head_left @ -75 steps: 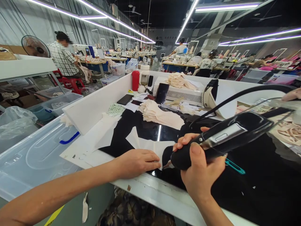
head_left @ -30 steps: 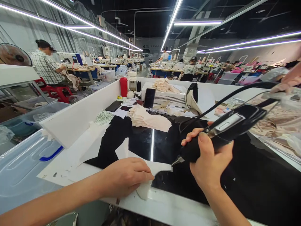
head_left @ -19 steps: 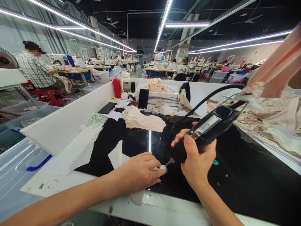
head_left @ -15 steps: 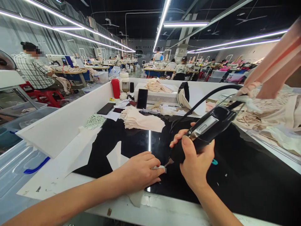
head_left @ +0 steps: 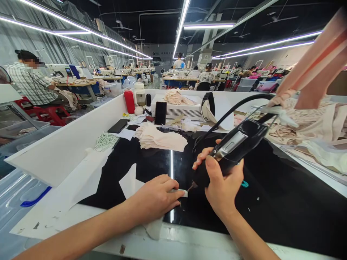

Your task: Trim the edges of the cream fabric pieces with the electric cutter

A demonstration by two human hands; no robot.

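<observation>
My right hand (head_left: 223,184) is wrapped round a black handheld tool (head_left: 234,146) with a silver plate on its side. The tool's narrow metal tip (head_left: 192,186) points down and left toward a small pale strip (head_left: 185,193) on the black glossy surface (head_left: 271,209). Fingers of my left hand (head_left: 159,195) press on that strip, and most of it is hidden beneath them. White paper (head_left: 130,182) lies just behind my left hand. Farther back rests a stack of cream fabric pieces (head_left: 159,138).
A black cable (head_left: 233,108) arches behind the tool. A phone (head_left: 161,112) stands against a white vented box (head_left: 179,112). Pale fabric (head_left: 320,126) is heaped at the right. A white side wall (head_left: 67,144) edges the left. A person in a checked shirt (head_left: 29,85) sits beyond it.
The view has shifted slightly, so the surroundings appear farther left. Slightly more of the strip's end shows past my left fingertips. Both grips look the same.
</observation>
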